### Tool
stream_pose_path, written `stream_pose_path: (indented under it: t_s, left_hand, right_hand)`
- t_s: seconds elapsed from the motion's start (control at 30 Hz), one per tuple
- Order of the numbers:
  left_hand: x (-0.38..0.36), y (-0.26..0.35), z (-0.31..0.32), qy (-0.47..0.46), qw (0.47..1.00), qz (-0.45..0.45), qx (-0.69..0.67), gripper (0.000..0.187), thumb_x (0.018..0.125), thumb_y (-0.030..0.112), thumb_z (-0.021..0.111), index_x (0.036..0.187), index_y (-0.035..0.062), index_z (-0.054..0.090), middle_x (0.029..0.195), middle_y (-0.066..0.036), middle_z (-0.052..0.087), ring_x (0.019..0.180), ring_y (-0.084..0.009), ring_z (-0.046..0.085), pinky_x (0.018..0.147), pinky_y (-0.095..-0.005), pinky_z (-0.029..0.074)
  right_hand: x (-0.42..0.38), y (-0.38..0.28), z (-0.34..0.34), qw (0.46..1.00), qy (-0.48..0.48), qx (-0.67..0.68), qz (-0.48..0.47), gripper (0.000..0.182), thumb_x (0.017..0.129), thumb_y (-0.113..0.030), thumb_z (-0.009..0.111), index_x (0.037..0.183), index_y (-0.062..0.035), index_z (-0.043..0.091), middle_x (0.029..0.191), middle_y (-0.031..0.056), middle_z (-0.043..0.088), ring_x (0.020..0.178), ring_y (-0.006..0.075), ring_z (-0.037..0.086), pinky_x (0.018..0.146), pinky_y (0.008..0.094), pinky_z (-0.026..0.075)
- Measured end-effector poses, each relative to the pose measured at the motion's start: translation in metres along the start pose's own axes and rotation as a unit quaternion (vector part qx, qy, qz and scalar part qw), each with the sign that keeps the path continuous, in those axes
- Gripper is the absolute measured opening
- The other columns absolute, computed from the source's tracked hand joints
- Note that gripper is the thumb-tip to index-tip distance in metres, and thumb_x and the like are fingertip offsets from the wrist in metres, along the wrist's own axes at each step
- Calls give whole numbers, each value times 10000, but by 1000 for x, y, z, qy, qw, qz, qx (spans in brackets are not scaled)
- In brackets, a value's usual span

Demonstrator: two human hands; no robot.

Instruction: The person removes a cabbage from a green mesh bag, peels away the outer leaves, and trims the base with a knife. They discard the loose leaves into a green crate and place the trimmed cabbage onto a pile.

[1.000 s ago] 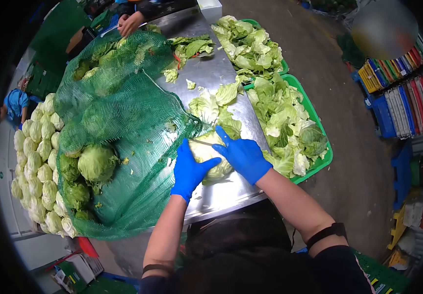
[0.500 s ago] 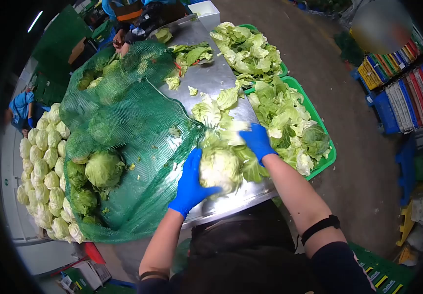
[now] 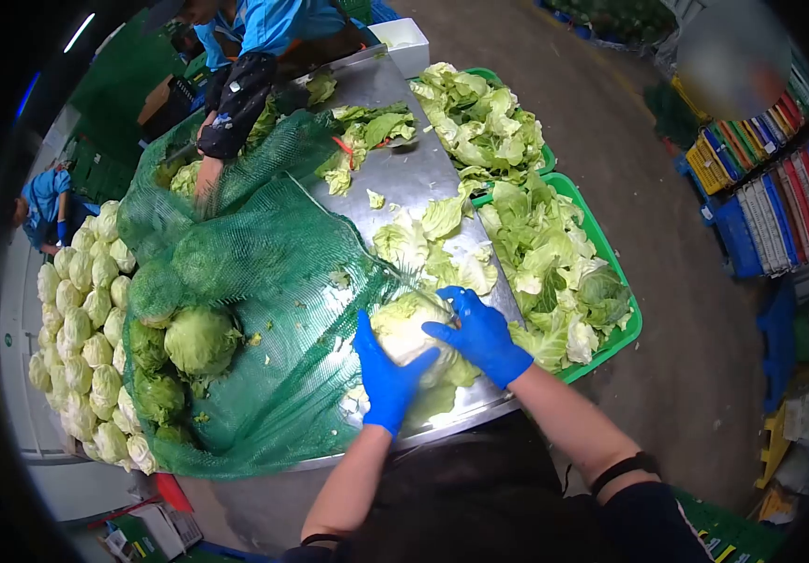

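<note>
Head view: both blue-gloved hands clasp a pale cabbage (image 3: pixel 407 328) at the near edge of the steel table (image 3: pixel 414 178), the left hand (image 3: pixel 387 375) cupping its near side, the right hand (image 3: pixel 479 333) closed over its top and right (loose leaves lie under it). A green net sack (image 3: pixel 264 272) of cabbages lies just left; a green crate (image 3: pixel 611 281) of trimmed leaves sits right
</note>
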State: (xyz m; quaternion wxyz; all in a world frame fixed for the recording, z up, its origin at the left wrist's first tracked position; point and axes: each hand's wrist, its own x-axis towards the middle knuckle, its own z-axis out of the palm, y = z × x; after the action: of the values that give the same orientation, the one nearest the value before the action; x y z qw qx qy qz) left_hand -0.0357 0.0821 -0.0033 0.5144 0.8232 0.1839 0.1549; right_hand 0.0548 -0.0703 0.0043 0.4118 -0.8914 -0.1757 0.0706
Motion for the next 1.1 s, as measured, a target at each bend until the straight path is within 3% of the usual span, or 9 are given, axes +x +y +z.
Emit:
stream_pose_path:
  t_s: [0.07,0.13,0.27,0.3,0.53,0.67,0.8,0.87,1.1]
  left_hand:
    - [9,6,-7,-53,997,-59,0,1203,533,350,899,1440,-14,198,1375,-224,351,1256,-339,403,1062,-401,340]
    - [14,7,-10,-60,997,-36,19,1202,529,354,903,1434,-20,206,1337,-217,383,1201,-329,451,1022,-395,387]
    - [20,-2,-13,-85,995,-34,28,1229,526,286,913,1442,-45,165,1348,-227,409,1227,-301,445,1042,-380,375]
    - [28,-2,-12,-99,993,-51,48,1241,528,373,896,1436,-58,169,1371,-251,381,1250,-330,428,1048,-384,367]
    - [60,12,-10,-157,973,-93,143,1251,505,552,862,1381,-106,259,1309,-287,465,1196,-375,503,991,-390,425]
    - [65,-4,-4,-147,985,-68,59,1045,515,538,864,1231,-88,430,1174,-258,570,1053,-347,601,879,-395,493]
    - [44,-2,3,-128,979,-42,154,1201,549,520,851,1383,-102,250,1310,-292,454,1186,-373,503,991,-413,414]
    - [28,21,2,-142,968,4,205,1262,547,518,850,1418,-105,181,1363,-301,390,1244,-381,440,1040,-415,362]
    - [15,0,-25,-154,984,-17,83,1261,535,471,874,1425,-85,175,1328,-264,447,1201,-348,494,1003,-392,409]
  right_hand:
    - [7,17,2,985,-26,75,150,408,820,-483,639,1065,-161,585,771,134,636,764,324,652,687,433,506]
    - [15,70,23,988,5,-84,126,326,855,-435,611,1024,-157,587,729,139,644,734,324,652,659,439,501]
    - [3,63,11,992,106,-48,57,423,901,-456,538,1153,-118,561,734,171,654,702,343,651,618,442,499]
    - [2,40,-4,991,58,-101,67,595,913,-474,513,1352,-83,416,677,161,638,614,340,635,566,432,495]
    - [-9,-6,-11,976,-55,-202,-52,755,910,-475,514,1495,-151,162,592,147,610,472,313,592,438,421,449]
    - [14,-7,-2,955,-83,-279,-54,701,918,-497,461,1448,-73,286,508,102,571,454,283,587,438,404,461]
    - [53,4,-17,991,-90,-94,11,511,947,-503,383,1119,-88,626,877,235,656,850,382,638,777,458,493]
    - [77,-3,-36,966,-156,-185,88,537,927,-542,395,1149,-106,615,937,238,652,884,369,638,792,458,491]
    - [55,53,-7,994,4,-95,46,444,776,-452,643,997,-68,666,916,201,663,871,366,635,752,444,499]
